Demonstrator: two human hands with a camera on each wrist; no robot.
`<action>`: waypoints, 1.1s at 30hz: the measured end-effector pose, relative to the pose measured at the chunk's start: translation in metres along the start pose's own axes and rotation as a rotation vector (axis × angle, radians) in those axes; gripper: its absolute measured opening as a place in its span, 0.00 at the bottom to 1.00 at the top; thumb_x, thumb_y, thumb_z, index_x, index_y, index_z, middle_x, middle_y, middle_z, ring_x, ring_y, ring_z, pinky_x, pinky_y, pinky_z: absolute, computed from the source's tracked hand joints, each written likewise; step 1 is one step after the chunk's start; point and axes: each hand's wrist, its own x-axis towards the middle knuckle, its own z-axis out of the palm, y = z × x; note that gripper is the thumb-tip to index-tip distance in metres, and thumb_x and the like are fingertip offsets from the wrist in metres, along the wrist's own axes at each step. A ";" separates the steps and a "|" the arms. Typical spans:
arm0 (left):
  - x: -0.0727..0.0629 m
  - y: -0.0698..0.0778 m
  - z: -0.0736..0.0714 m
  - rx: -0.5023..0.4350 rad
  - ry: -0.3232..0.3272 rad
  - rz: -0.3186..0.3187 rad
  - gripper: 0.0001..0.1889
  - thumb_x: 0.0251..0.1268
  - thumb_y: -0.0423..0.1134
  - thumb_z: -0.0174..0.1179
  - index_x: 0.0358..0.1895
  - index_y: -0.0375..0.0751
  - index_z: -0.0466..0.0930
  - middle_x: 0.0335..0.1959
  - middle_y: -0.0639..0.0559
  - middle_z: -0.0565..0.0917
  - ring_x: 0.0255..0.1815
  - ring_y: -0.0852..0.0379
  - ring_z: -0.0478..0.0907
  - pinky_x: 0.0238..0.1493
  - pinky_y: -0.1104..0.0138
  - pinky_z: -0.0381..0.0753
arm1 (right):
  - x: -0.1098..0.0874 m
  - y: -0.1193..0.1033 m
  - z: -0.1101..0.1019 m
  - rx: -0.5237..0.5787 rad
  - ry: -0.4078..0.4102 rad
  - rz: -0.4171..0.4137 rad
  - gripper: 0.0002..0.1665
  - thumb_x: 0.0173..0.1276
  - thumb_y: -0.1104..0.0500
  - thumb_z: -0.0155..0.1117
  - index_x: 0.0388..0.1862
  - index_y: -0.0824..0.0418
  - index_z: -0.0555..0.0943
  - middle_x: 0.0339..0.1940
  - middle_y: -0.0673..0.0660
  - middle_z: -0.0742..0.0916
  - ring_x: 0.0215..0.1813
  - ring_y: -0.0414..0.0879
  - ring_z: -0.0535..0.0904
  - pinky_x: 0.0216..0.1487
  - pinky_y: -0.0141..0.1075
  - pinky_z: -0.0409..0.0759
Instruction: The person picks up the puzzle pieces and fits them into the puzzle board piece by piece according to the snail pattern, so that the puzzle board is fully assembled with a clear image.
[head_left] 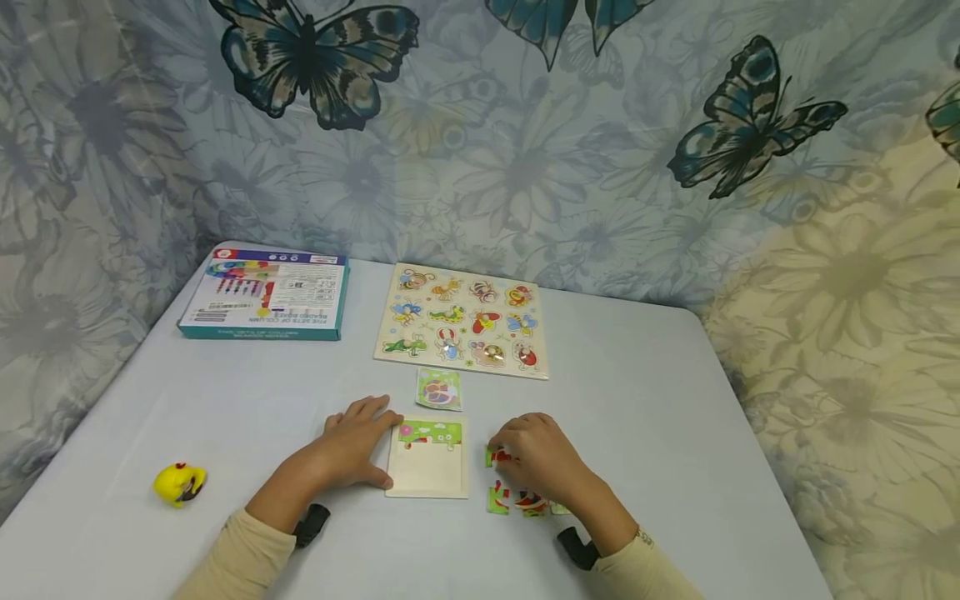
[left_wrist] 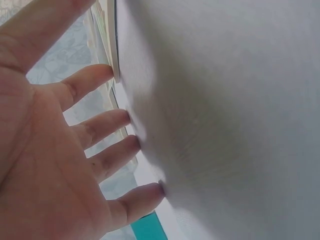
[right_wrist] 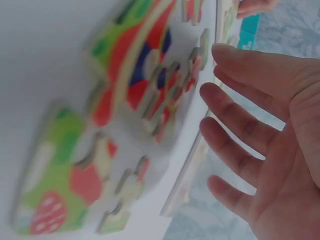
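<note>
My left hand (head_left: 345,450) rests with fingers spread at the left edge of a small square wooden jigsaw tray (head_left: 427,479). In the left wrist view, the fingertips meet the white tabletop and the tray's edge. Joined green jigsaw pieces (head_left: 431,432) fill the tray's top strip; below them is bare wood. My right hand (head_left: 540,457) hovers over loose jigsaw pieces (head_left: 498,498) right of the tray, partly hiding them. In the right wrist view its fingers are loosely extended, the thumb tip close to a green-edged jigsaw piece (right_wrist: 204,47), with nothing visible in the palm.
Above the tray lies a small square picture (head_left: 438,389). Behind it are a wooden insect puzzle board (head_left: 461,321) and a teal-edged box (head_left: 262,296). A yellow toy (head_left: 179,484) sits at left. Butterfly-patterned cloth (head_left: 525,167) rises behind the table.
</note>
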 end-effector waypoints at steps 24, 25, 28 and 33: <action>0.007 0.000 0.006 0.004 0.006 -0.005 0.44 0.39 0.47 0.79 0.66 0.45 0.71 0.75 0.41 0.59 0.76 0.40 0.50 0.66 0.36 0.52 | -0.004 -0.001 0.005 0.007 0.054 -0.044 0.10 0.53 0.55 0.77 0.35 0.50 0.89 0.37 0.46 0.87 0.45 0.44 0.80 0.58 0.47 0.72; 0.008 0.000 0.006 0.005 0.004 -0.006 0.44 0.39 0.47 0.79 0.66 0.45 0.71 0.75 0.41 0.58 0.76 0.40 0.50 0.66 0.36 0.52 | 0.000 -0.004 0.004 0.009 0.053 -0.065 0.10 0.53 0.55 0.78 0.35 0.50 0.89 0.37 0.46 0.87 0.45 0.44 0.80 0.58 0.47 0.72; 0.007 0.000 0.004 0.011 -0.002 -0.013 0.44 0.40 0.47 0.79 0.67 0.45 0.71 0.75 0.41 0.58 0.76 0.41 0.50 0.66 0.36 0.52 | 0.014 -0.020 0.000 0.008 0.042 -0.137 0.10 0.54 0.54 0.77 0.36 0.50 0.89 0.37 0.45 0.87 0.45 0.43 0.80 0.57 0.46 0.72; 0.005 -0.001 0.003 0.015 0.000 -0.016 0.44 0.40 0.48 0.79 0.67 0.46 0.70 0.75 0.41 0.58 0.76 0.41 0.50 0.66 0.36 0.52 | 0.042 -0.046 0.003 -0.030 0.031 -0.241 0.10 0.57 0.53 0.75 0.39 0.48 0.89 0.38 0.44 0.87 0.46 0.42 0.79 0.58 0.44 0.73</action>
